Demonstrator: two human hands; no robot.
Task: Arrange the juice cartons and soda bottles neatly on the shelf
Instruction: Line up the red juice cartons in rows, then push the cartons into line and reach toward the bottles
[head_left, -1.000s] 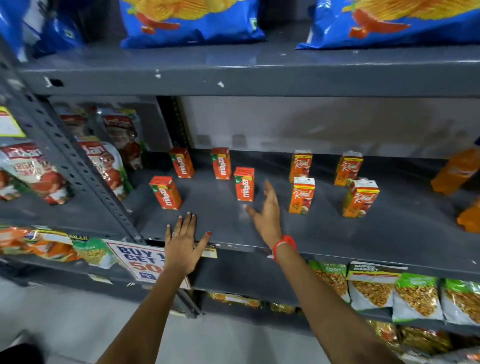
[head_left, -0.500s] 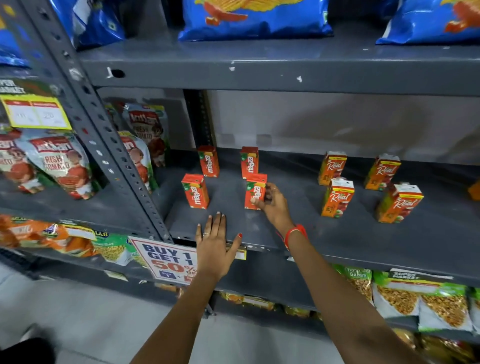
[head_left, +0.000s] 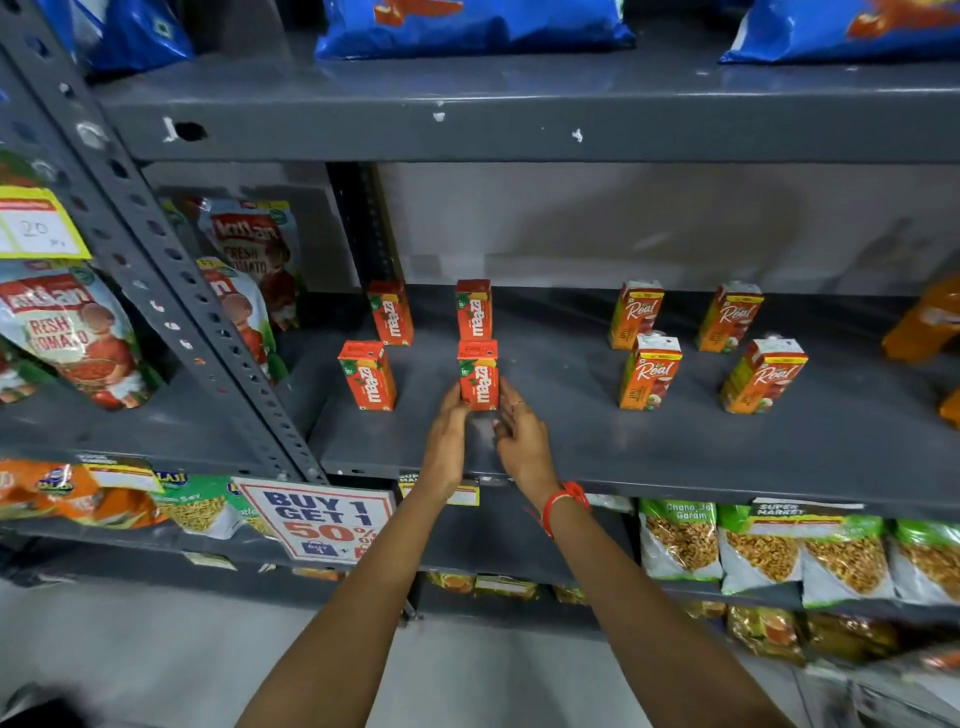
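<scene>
Both hands (head_left: 485, 431) around Maaza carton (head_left: 479, 375)

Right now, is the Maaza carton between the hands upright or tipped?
Upright: the front Maaza carton stands on its base, top face level, with left hand and right hand at its sides.

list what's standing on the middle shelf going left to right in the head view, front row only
front-left Maaza carton → Maaza carton held between left hand and right hand → Real carton → second Real carton → orange bottle at the right edge
</scene>
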